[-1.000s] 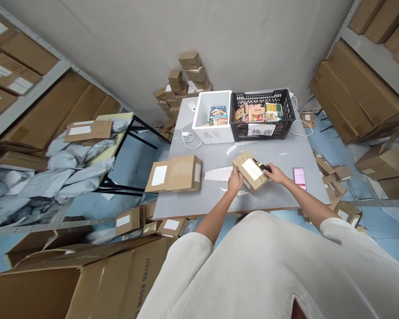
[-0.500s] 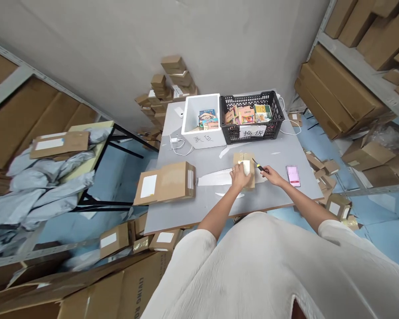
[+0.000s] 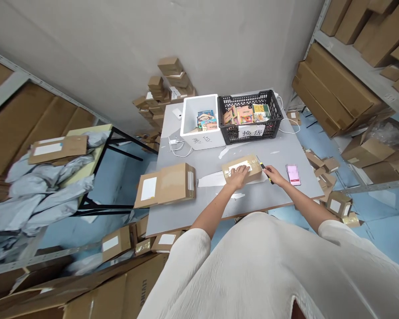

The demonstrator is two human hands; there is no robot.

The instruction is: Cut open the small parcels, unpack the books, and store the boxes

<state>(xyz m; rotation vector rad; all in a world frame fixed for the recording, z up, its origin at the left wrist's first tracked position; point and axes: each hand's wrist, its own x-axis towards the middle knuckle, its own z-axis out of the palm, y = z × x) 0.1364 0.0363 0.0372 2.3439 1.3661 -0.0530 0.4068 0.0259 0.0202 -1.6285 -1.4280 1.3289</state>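
Observation:
A small cardboard parcel with a white label lies flat on the grey table. My left hand rests on top of it, fingers spread flat over the label. My right hand is closed around a yellow-and-black utility knife, whose tip sits at the parcel's right end. A strip of white paper lies on the table just left of the parcel.
A larger labelled parcel lies at the table's left. A white foam box and a black crate holding books stand at the back. A pink phone lies at the right. Cartons crowd the floor and shelves.
The parcel has been turned and laid flat, long side across. My left hand went from gripping its edge to pressing flat on top. The knife stays at its right end.

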